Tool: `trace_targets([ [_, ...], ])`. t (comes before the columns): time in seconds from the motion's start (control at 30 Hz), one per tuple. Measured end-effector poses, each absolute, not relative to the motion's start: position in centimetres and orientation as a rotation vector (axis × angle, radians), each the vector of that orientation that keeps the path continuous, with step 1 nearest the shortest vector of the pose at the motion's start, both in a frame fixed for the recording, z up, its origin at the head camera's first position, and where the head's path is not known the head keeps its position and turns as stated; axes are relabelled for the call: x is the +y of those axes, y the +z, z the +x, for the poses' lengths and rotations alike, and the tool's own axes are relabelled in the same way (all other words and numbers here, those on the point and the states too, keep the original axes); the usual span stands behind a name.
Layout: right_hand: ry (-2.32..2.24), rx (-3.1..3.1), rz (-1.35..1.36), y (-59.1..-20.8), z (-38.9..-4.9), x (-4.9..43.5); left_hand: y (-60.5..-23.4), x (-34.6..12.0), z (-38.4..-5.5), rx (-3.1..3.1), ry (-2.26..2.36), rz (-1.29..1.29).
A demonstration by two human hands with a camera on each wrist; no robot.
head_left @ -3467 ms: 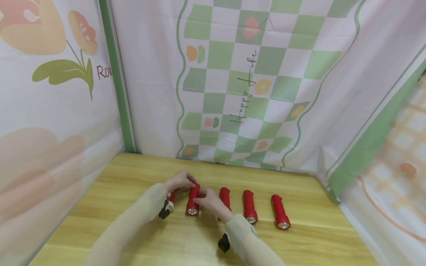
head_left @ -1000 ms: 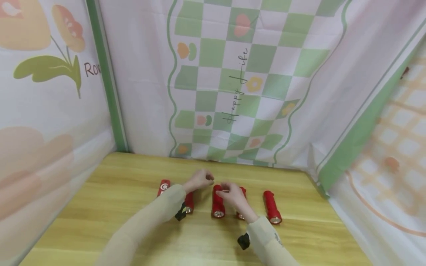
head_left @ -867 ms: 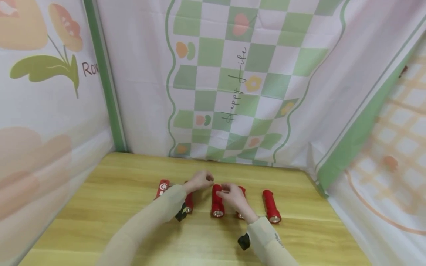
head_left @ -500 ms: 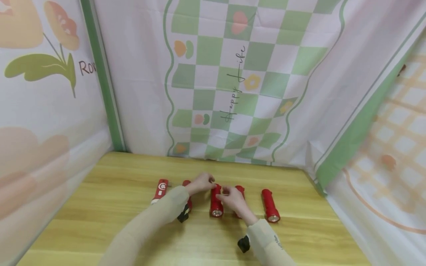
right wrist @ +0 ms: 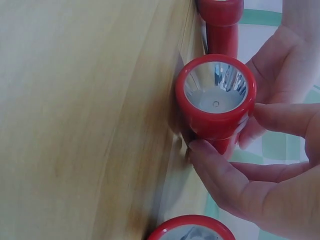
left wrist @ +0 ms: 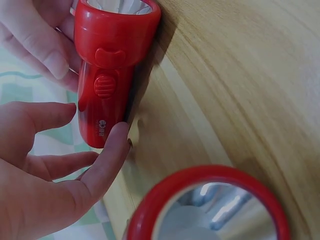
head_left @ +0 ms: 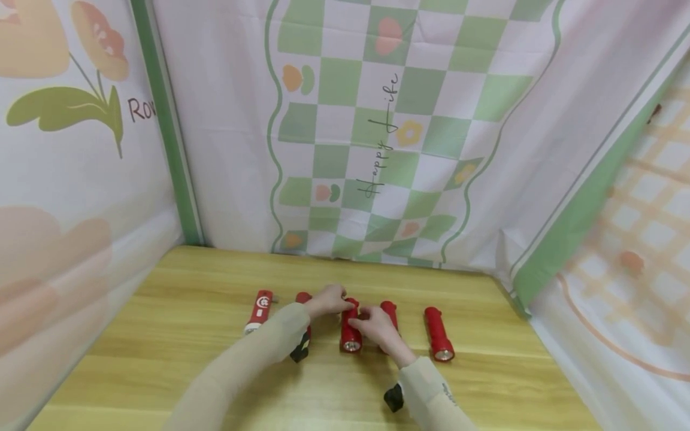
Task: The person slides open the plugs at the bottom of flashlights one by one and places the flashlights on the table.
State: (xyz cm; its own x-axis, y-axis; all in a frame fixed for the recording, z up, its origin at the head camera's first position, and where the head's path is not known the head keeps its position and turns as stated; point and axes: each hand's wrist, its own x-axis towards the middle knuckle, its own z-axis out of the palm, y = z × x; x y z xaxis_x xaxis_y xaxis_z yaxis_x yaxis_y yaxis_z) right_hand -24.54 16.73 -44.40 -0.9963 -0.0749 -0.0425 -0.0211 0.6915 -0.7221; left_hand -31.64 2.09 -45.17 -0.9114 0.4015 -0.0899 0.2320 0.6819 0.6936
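Several red flashlights lie in a row on the wooden table, lens ends toward the person. At the middle flashlight (head_left: 351,335), both hands meet. My left hand (head_left: 327,301) has thumb and a finger on either side of its tail end; the left wrist view shows a ribbed switch (left wrist: 105,86) on its upper side. My right hand (head_left: 377,328) pinches its body between thumb and finger, just behind the lens head in the right wrist view. Partly hidden behind the left wrist is another flashlight (head_left: 303,297); the right hand overlaps a further flashlight (head_left: 389,309).
At the left end lies a red flashlight (head_left: 263,302) with a white logo and white head. A red flashlight (head_left: 439,334) lies at the right end. Patterned curtains (head_left: 372,161) rise behind and beside the table (head_left: 162,359).
Both hands have moved right from the second flashlight to the middle one. In the last second the left hand has come down onto its tail and the right fingers have closed along its body.
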Motion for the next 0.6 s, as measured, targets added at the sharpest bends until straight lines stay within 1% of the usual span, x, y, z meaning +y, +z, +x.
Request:
trace_targets([
  [0.6, -1.193, 2.793, -0.07, -44.32, -24.6, 16.57, -45.06, 2.19, -31.21, 2.548, 1.164, 0.423],
])
